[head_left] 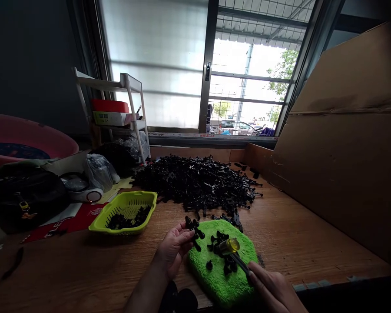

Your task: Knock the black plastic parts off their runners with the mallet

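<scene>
At the lower centre of the frame, a black plastic part (194, 229) is pinched by the left hand (174, 248) beside the green pad (237, 278), while a yellow-headed mallet (230, 247) is gripped by the right hand (271, 288), so the fingers could be struck if the blow is misaimed.

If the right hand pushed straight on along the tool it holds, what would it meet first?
The right hand points its yellow-headed tool up-left. Just beyond the head lie small black parts on the green pad; past them, probably the black cluster in the left hand. Depth is unclear.
</scene>
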`<action>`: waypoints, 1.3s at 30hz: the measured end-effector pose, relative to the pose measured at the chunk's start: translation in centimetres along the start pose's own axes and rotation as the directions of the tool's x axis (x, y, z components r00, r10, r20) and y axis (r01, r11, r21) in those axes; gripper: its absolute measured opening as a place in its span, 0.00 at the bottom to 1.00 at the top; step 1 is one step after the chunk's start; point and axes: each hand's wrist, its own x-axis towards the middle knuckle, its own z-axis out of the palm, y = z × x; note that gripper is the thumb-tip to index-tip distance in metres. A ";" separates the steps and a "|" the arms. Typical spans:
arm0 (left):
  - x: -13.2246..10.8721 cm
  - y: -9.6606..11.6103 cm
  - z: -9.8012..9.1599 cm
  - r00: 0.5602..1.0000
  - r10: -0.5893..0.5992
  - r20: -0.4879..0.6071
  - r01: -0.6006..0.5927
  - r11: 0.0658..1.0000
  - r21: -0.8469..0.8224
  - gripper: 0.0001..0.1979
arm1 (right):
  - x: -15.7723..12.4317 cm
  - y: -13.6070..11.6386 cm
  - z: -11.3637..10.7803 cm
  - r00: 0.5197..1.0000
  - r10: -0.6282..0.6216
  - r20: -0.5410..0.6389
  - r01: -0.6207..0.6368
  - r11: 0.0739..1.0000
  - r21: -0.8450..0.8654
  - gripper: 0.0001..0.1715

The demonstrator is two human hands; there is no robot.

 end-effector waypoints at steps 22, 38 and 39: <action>-1.1 -1.2 2.3 0.997 0.080 -0.001 -0.077 0.957 0.279 0.20 | -0.4 2.3 1.3 0.997 -0.008 0.071 0.003 0.997 0.076 0.20; -0.6 -1.5 1.3 0.998 0.057 0.005 -0.056 0.956 0.286 0.18 | -0.3 0.3 0.1 0.995 -0.061 0.076 0.050 0.988 0.148 0.20; -0.6 -1.5 1.3 0.998 0.057 0.008 -0.057 0.956 0.286 0.18 | -0.2 0.3 0.1 0.995 -0.063 0.080 0.051 0.988 0.149 0.20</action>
